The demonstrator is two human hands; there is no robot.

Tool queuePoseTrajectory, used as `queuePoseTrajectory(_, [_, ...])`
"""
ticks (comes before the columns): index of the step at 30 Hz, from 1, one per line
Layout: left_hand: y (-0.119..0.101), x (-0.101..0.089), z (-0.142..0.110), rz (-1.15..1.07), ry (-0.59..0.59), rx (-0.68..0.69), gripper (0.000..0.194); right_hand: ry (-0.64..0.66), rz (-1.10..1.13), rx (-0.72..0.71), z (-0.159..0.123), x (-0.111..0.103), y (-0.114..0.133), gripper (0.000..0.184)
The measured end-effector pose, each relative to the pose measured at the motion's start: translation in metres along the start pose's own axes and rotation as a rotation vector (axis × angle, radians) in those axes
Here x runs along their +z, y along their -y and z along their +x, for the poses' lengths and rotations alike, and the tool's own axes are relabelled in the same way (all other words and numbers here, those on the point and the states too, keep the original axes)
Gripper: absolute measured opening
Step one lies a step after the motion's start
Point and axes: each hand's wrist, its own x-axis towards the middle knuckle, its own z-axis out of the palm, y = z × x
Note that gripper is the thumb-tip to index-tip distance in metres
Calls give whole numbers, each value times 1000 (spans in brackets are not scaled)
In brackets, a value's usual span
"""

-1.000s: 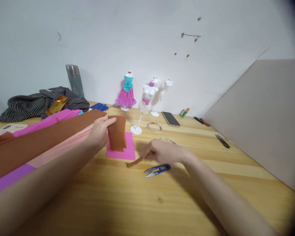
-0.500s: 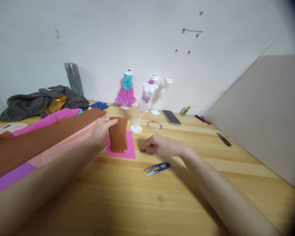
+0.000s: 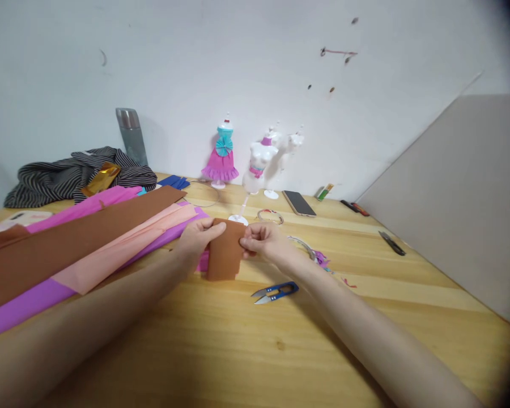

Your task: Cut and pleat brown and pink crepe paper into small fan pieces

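so the brown piece (image 3: pixel 223 255) looks cut but kinda uneven at the bottom corner, partly over the pink sheet (image 3: pixel 203 263), left hand (image 3: pixel 196 239) pinching its top, right hand (image 3: pixel 264 242) its side edge, and the nearer mannequin (image 3: pixel 262 152) only has bands on.

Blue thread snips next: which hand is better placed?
Right, I'd say: the right hand is nearer the blue thread snips, whose bend points its way, and the left hand could hold the brown fabric alone.

left: bottle (image 3: pixel 131 137) behind cloth heap (image 3: pixel 46 184) | dress forms (image 3: pixel 262 154) behind fabric piece (image 3: pixel 224 254) | snips (image 3: pixel 287 289) right of fabric piece
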Motion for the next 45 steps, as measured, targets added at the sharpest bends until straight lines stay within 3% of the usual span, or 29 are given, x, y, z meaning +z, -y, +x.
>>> queuePoseTrajectory(5, [-8, -8, 9, 105, -161, 10, 31, -182, -17, -8, 7, -21, -2, 29])
queuePoseTrajectory(9, [-8, -32, 22, 559, -211, 130, 14, -239, -75, -11, 3, -34, 8, 25])
queuePoseTrajectory(12, [-5, -51, 29, 1063, -119, 347, 10, -169, -42, 68, 1, -37, 10, 26])
queuePoseTrajectory(15, [-2, -60, 30, 1405, 14, 344, 15, -103, 81, 137, 2, -36, 6, 30])
queuePoseTrajectory(18, [1, -59, 28, 1579, 132, 301, 20, -71, 133, 181, 3, -33, 1, 36])
queuePoseTrajectory(22, [7, -53, 27, 1481, 148, 340, 32, 46, 117, 177, 1, -28, 3, 43])
queuePoseTrajectory(26, [5, -38, 22, 1242, -35, 496, 21, 137, -75, 46, -8, -10, 9, 42])
queuePoseTrajectory(28, [-3, -26, 17, 1116, -59, 487, 15, 160, -114, 23, -13, 1, 12, 40])
queuePoseTrajectory(32, [-23, -11, 6, 1141, 157, 344, 29, 307, -144, 32, -17, 13, 13, 29])
queuePoseTrajectory(36, [-36, -13, -2, 1163, 336, 259, 22, 264, -376, -24, -20, 13, 12, 21])
queuePoseTrajectory(42, [-34, -22, -3, 1209, 620, 79, 20, 482, -869, -62, -33, 27, 18, 8])
queuePoseTrajectory(43, [-33, -24, -2, 1209, 637, 70, 21, 501, -905, -87, -34, 29, 18, 2])
queuePoseTrajectory(45, [-30, -26, -1, 1201, 653, 83, 18, 502, -941, -119, -34, 31, 19, 10])
